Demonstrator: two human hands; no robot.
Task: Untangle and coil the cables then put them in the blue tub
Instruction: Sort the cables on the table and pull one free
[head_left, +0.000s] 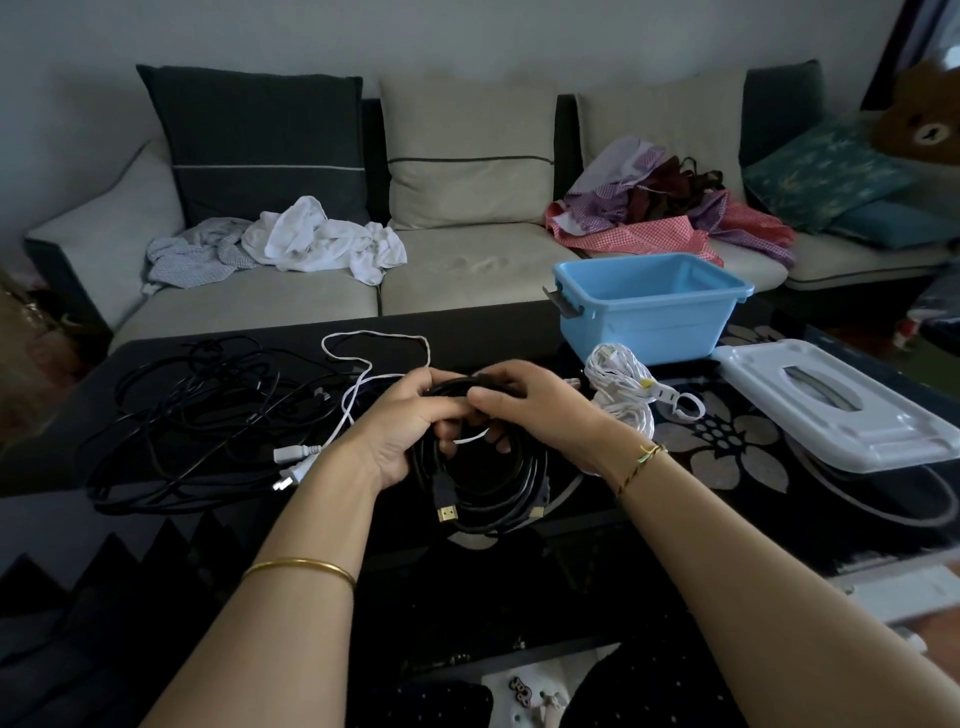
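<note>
Two hands busy. Left of your left hand (402, 434), tangled black cables (208, 410) lie on the table (753, 499). It and your right hand (530, 410) grip the black coil (530, 478) at its top. Blue tub (649, 312) stands beyond your right hand.

Grey sofa (467, 270) behind: dark cushion (260, 140) left, beige cushion (467, 156) middle, crumpled white laundry (322, 239) on the left seat, checked red and purple clothes (665, 208) heaped on the right seat. Teal pillows (826, 171) far right, brown bear plush (924, 119) above them. White plastic lid (836, 410) lies flat on the black flower-patterned tabletop (727, 519), right side.
</note>
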